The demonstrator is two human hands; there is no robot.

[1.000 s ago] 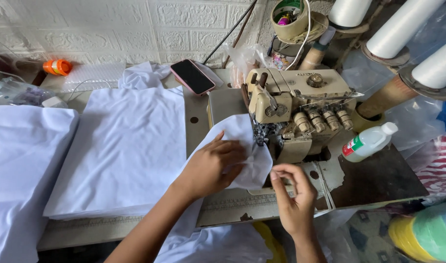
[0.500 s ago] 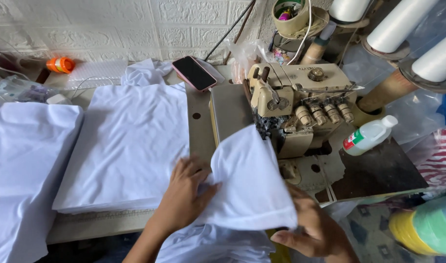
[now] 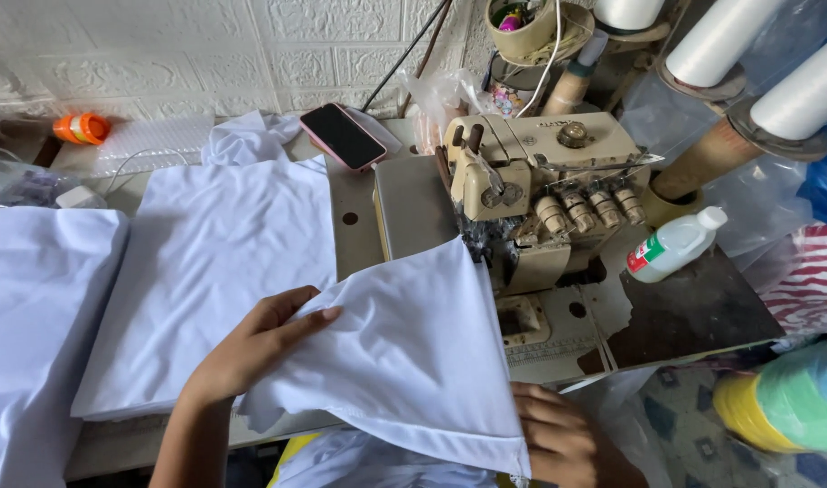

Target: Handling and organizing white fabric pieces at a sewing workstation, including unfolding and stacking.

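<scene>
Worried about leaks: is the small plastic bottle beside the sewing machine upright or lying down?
Lying down: the bottle rests on its side on the table, white cap pointing up-right.
</scene>
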